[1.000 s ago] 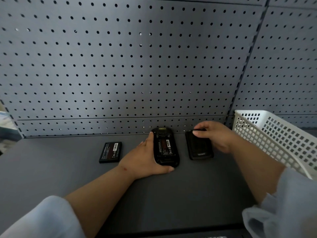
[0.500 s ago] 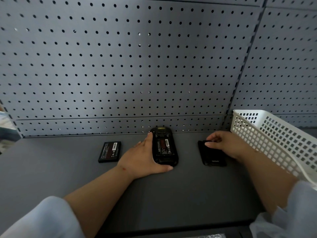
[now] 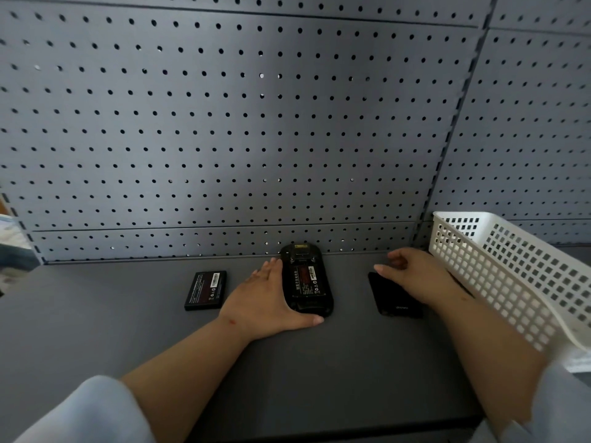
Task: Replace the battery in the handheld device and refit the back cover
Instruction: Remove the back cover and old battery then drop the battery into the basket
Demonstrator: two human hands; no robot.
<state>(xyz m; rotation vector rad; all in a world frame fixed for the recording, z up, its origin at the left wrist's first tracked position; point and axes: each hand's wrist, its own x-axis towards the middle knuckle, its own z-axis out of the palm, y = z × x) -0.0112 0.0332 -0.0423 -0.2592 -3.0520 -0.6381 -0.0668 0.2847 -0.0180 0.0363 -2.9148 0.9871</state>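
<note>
The black handheld device (image 3: 306,284) lies face down on the grey shelf (image 3: 319,362) near the pegboard, its back open with a labelled battery showing in the bay. My left hand (image 3: 268,302) rests flat against the device's left side, thumb along its near end. A spare black battery (image 3: 206,290) lies flat to the left. The black back cover (image 3: 395,297) lies flat on the shelf to the right. My right hand (image 3: 412,273) hovers just over the cover's far right part, fingers loosely apart, holding nothing.
A white perforated plastic basket (image 3: 511,276) stands at the right, close beside my right forearm. A grey pegboard wall (image 3: 256,123) rises right behind the device. The shelf's front edge runs near the bottom of the view.
My right hand carried the back cover away from the device to the right, laid it on the shelf and let go. My left hand and the device stayed put.
</note>
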